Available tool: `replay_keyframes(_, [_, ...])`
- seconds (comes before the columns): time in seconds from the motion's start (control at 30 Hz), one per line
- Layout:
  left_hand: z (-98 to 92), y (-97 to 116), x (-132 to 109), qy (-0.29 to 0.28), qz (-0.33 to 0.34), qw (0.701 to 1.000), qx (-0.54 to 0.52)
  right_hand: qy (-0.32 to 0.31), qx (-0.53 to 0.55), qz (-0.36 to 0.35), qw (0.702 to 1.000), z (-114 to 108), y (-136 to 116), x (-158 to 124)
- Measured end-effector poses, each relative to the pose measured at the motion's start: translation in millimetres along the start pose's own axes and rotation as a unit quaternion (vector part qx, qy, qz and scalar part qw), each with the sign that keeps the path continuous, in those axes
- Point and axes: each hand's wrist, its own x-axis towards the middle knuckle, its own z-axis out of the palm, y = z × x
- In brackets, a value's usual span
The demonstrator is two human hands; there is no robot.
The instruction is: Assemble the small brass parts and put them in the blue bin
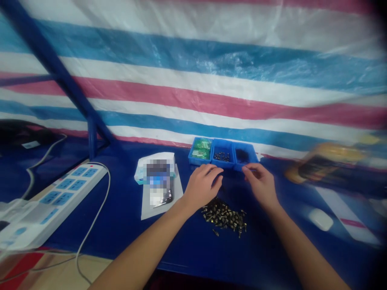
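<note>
My left hand (pixel 203 184) hovers above the back left of a pile of small dark metal screw-like parts (pixel 226 217). Its fingers curve forward, apart from the thumb, with nothing visible between them. To the right, my right hand (pixel 262 183) is at the front edge of the right blue bin (pixel 254 155), thumb and fingers closed together; anything in them is too small or hidden to make out. That bin has fine black contents. The middle blue bin (pixel 230 164) contains small dark metal parts, and green packets (pixel 201 148) fill the left blue bin (pixel 190 157).
Left of my hands, a phone (pixel 167 196) leans on a tissue pack (pixel 139 173). A white power strip (pixel 68 197) and its cable lie at the far left. At right are a white rounded case (pixel 321 219) and a blurred yellow-brown item (pixel 326 161). Striped sheeting hangs behind.
</note>
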Motion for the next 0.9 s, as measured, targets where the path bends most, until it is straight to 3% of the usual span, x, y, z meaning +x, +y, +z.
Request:
replay_keyframes(0.17, [-1.7,3,-1,-0.022,-0.004,0.999,-0.034,-0.098,0.070,0.043,0.992,4,-18,-10])
replay_keyframes(0.4, [6.6,5,-3,-0.059,-0.023,0.996,-0.063,-0.209,0.145,0.088,0.963,17,-23,-20])
replay_keyframes(0.7, [3.0,3,-1,-0.075,-0.066,0.989,-0.105,-0.222,0.023,-0.005,0.975,17,-23,-19])
replay_keyframes(0.9, [1.7,-5,2,-0.033,-0.095,0.992,-0.081,-0.162,0.032,0.027,0.986,10,-12,-6])
